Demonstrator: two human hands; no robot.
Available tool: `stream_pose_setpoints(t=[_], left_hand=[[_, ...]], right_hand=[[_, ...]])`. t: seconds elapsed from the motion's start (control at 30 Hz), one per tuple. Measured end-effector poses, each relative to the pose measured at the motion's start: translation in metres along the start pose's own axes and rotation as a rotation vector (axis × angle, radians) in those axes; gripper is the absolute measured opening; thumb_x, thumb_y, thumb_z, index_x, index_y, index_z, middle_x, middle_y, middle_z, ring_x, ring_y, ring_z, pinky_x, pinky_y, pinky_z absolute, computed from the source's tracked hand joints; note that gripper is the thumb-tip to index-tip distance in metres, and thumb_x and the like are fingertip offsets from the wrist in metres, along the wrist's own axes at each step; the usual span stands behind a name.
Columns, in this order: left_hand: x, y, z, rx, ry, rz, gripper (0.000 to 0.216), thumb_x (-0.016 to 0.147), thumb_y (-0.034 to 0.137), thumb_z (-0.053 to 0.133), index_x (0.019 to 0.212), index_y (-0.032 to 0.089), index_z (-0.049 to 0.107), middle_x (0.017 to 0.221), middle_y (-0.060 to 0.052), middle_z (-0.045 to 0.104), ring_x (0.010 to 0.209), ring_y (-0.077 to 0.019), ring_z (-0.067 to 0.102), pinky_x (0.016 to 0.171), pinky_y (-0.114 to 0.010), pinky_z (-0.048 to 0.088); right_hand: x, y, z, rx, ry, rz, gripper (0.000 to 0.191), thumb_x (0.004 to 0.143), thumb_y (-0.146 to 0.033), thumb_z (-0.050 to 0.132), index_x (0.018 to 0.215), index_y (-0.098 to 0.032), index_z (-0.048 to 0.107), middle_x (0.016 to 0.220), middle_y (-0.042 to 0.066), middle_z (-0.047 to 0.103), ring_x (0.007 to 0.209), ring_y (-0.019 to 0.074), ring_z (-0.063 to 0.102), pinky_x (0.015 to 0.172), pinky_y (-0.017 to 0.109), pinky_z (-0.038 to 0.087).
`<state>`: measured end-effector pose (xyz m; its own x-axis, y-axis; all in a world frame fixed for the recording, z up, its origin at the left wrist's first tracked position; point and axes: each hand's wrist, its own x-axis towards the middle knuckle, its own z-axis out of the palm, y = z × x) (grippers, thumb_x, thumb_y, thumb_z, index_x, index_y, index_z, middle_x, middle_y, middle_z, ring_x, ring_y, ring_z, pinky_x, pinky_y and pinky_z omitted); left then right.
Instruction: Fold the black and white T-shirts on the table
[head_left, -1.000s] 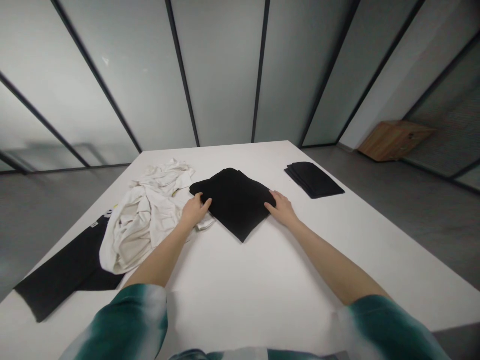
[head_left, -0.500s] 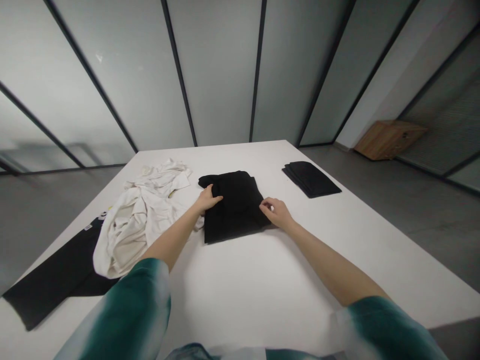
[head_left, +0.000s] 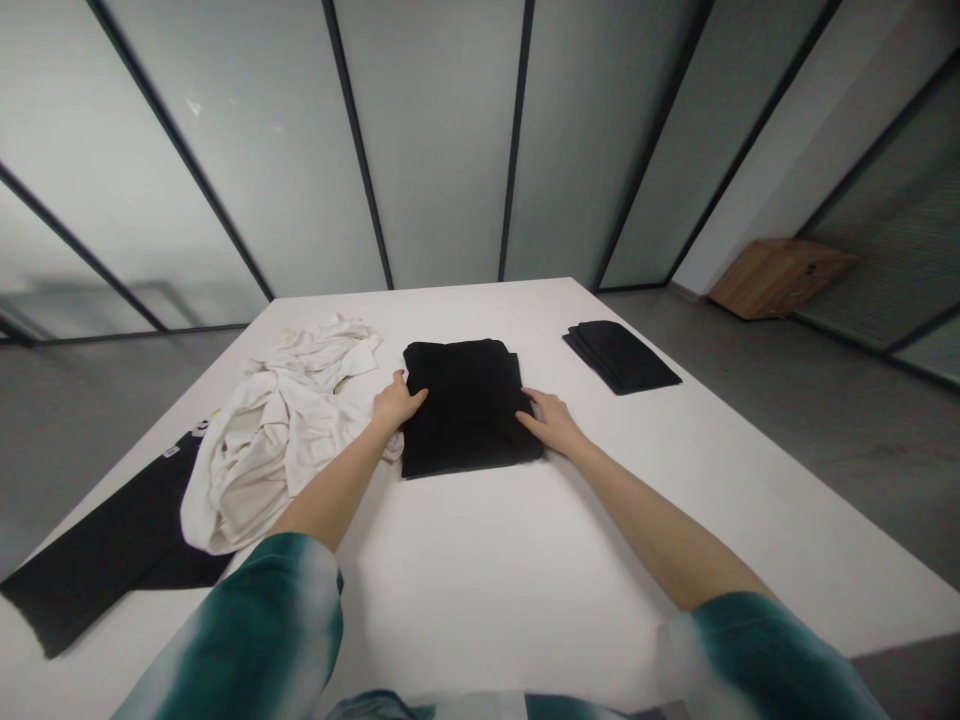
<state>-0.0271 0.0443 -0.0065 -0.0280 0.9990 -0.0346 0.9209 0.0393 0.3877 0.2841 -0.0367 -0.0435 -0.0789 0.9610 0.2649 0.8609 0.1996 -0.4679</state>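
Note:
A folded black garment (head_left: 465, 405) lies square on the white table (head_left: 525, 560), in the middle. My left hand (head_left: 396, 404) rests on its left edge, fingers over the cloth. On its right edge sits my right hand (head_left: 550, 419), fingers spread and touching the fabric. Neither hand lifts the garment; both press at its sides.
A crumpled white garment (head_left: 277, 430) lies to the left, partly over a flat black garment (head_left: 105, 555) near the table's left edge. A stack of folded black cloth (head_left: 621, 356) sits at the far right. A wooden box (head_left: 780, 275) stands on the floor beyond.
The black garment has been turned from a diamond angle to lie square with the table's edge. Both hands have shifted to its left and right sides.

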Motion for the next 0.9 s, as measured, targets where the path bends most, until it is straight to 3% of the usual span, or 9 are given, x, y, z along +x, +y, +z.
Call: stream_pose_setpoints(t=[0.17,0.27,0.37,0.47,0.53,0.67,0.73,0.83,0.9], left_hand=[[-0.029,-0.009,-0.007,0.078,-0.084,0.052,0.078,0.085,0.060,0.052,0.144,0.014,0.031,0.115,-0.020,0.068,0.108,-0.0351,0.066,0.086,-0.041,0.049],[-0.050,-0.017,-0.002,0.054,0.063,0.202,0.072,0.082,0.064,0.054,0.134,0.014,0.042,0.117,-0.019,0.064,0.112,-0.0347,0.060,0.092,-0.044,0.047],[-0.066,-0.021,0.000,-0.009,0.204,0.503,0.053,0.080,0.059,0.059,0.111,0.017,0.053,0.116,-0.016,0.059,0.112,-0.0313,0.055,0.097,-0.043,0.044],[-0.078,-0.016,-0.003,-0.008,0.053,0.810,0.043,0.075,0.057,0.065,0.097,0.021,0.056,0.105,-0.009,0.060,0.100,-0.0273,0.055,0.093,-0.043,0.044],[-0.084,-0.011,-0.003,0.041,-0.059,0.915,0.043,0.070,0.053,0.071,0.096,0.021,0.059,0.106,-0.009,0.060,0.099,-0.0272,0.055,0.091,-0.043,0.044],[-0.086,-0.006,0.004,0.071,-0.118,0.923,0.033,0.070,0.032,0.069,0.100,0.020,0.064,0.112,-0.010,0.060,0.101,-0.0269,0.056,0.091,-0.042,0.045],[-0.083,-0.007,0.008,0.031,-0.115,0.898,0.026,0.071,0.025,0.066,0.097,0.019,0.065,0.110,-0.009,0.063,0.100,-0.0262,0.057,0.092,-0.041,0.046],[-0.077,-0.010,0.014,-0.080,-0.095,0.844,0.019,0.072,0.020,0.061,0.090,0.020,0.067,0.105,-0.008,0.067,0.100,-0.0245,0.060,0.094,-0.039,0.047],[-0.074,-0.010,0.016,-0.137,-0.082,0.799,0.018,0.073,0.019,0.059,0.088,0.019,0.068,0.102,-0.007,0.069,0.098,-0.0234,0.061,0.094,-0.037,0.048]], right_hand=[[-0.002,-0.012,-0.005,-0.032,-0.038,0.049,0.054,0.088,-0.044,0.058,0.135,-0.017,0.055,0.114,0.013,0.070,0.106,0.0308,0.063,0.095,0.044,0.045],[-0.005,-0.018,-0.007,-0.078,-0.078,0.028,0.062,0.087,-0.048,0.060,0.139,-0.016,0.051,0.123,0.016,0.066,0.110,0.0327,0.061,0.097,0.046,0.043],[-0.007,-0.018,-0.004,-0.088,-0.091,-0.002,0.065,0.084,-0.046,0.063,0.140,-0.016,0.049,0.128,0.016,0.063,0.110,0.0329,0.060,0.097,0.046,0.043],[-0.008,-0.013,0.001,-0.074,-0.028,-0.035,0.058,0.082,-0.044,0.063,0.133,-0.018,0.054,0.124,0.015,0.063,0.110,0.0322,0.059,0.096,0.047,0.045],[-0.008,-0.011,0.002,-0.063,0.048,-0.073,0.050,0.080,-0.043,0.064,0.125,-0.020,0.058,0.120,0.014,0.061,0.111,0.0320,0.057,0.096,0.048,0.045],[-0.013,-0.019,-0.007,-0.006,0.193,-0.253,0.030,0.082,-0.039,0.062,0.107,-0.022,0.062,0.125,0.014,0.056,0.120,0.0326,0.050,0.101,0.051,0.040],[-0.017,-0.029,-0.013,0.029,0.183,-0.391,0.026,0.083,-0.040,0.061,0.102,-0.022,0.063,0.125,0.014,0.057,0.120,0.0319,0.049,0.102,0.051,0.038],[-0.022,-0.045,-0.015,0.023,-0.023,-0.555,0.035,0.079,-0.046,0.067,0.104,-0.021,0.066,0.114,0.012,0.063,0.110,0.0296,0.055,0.098,0.048,0.040],[-0.024,-0.054,-0.012,-0.039,-0.172,-0.578,0.046,0.076,-0.047,0.070,0.112,-0.020,0.067,0.111,0.012,0.064,0.106,0.0292,0.056,0.095,0.046,0.042]])
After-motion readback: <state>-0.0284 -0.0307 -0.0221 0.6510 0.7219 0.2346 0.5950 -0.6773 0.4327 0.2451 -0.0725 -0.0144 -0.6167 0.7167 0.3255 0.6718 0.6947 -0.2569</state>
